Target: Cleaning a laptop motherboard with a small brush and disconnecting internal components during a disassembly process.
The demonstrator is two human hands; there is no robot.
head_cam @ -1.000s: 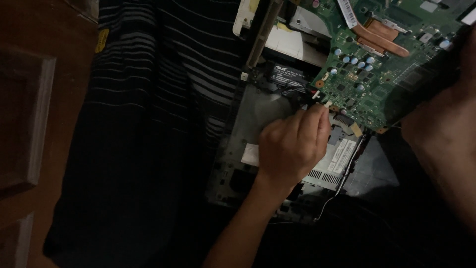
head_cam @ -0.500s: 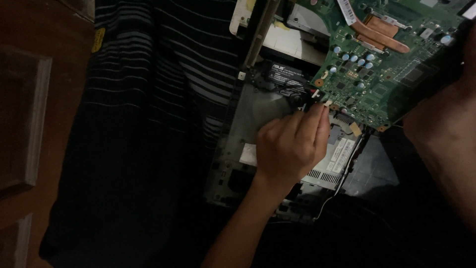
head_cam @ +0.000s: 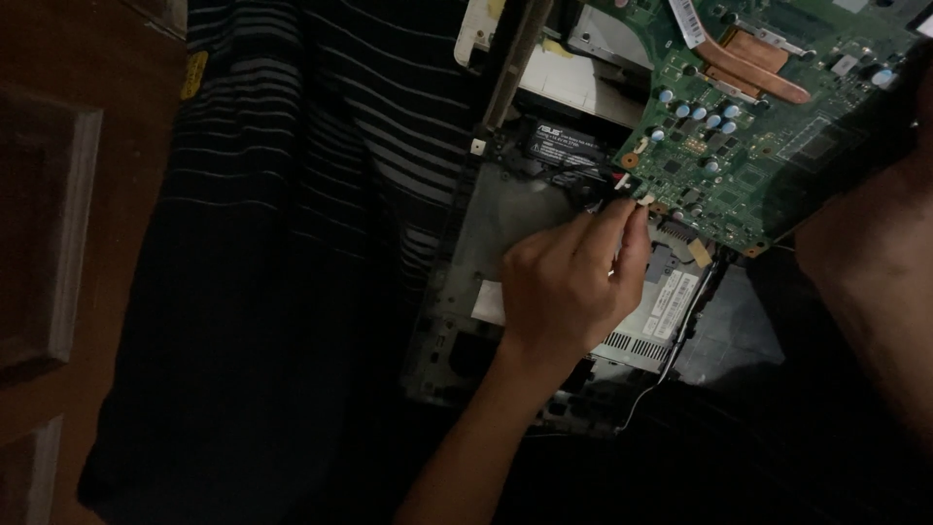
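Two hands on job. Left hand [head_cam: 569, 287] pinched small connector [head_cam: 634, 199] at lower edge of green motherboard [head_cam: 753, 146], tilted above open laptop chassis [head_cam: 505, 209]. Right hand [head_cam: 875, 262] mostly dark, grip impossible to tell. Risk: hard tug tearing connector, board slipping.

A dark striped cloth [head_cam: 321, 194] lay beside a brown wooden panel [head_cam: 58, 224], a yellow tag [head_cam: 193, 75] between them.
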